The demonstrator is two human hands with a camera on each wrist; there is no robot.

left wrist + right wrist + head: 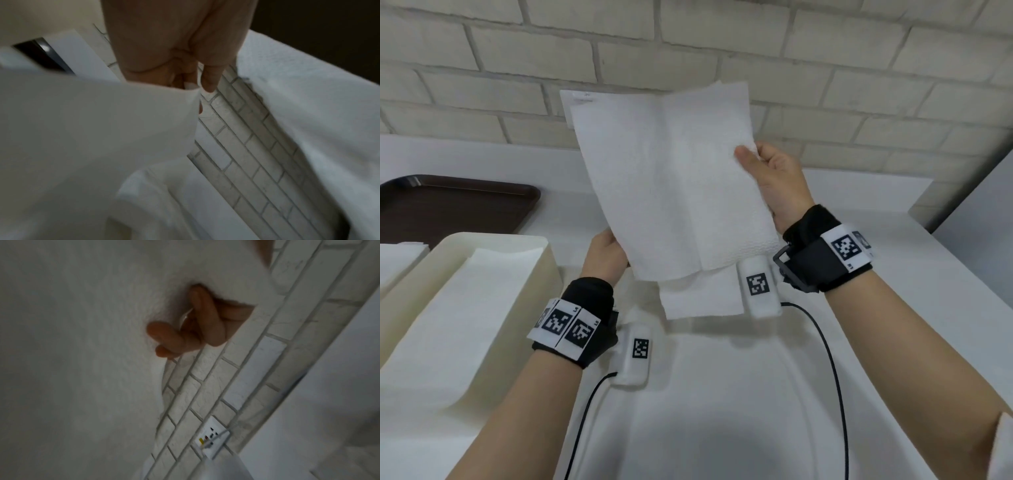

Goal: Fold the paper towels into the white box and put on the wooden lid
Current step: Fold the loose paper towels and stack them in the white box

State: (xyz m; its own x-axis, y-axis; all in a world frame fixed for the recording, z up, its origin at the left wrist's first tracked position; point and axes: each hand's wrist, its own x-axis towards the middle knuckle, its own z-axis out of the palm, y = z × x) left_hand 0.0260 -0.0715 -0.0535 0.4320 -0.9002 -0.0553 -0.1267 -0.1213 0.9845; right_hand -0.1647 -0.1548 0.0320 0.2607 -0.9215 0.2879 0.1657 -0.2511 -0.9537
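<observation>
A white paper towel (671,181) is held up in the air in front of the brick wall, with a crease down its middle. My right hand (774,178) pinches its right edge, thumb on the near face; in the right wrist view the fingers (205,321) curl behind the sheet (82,353). My left hand (606,255) grips the lower left corner, its fingers hidden behind the towel. The white box (544,263) stands at the left with folded towels (458,325) laid inside. No wooden lid is in view.
A dark brown tray (455,205) lies at the back left on the white counter (859,308). More white sheets (702,298) lie on the counter under the raised towel. The brick wall (859,85) stands close behind, with a socket (211,439).
</observation>
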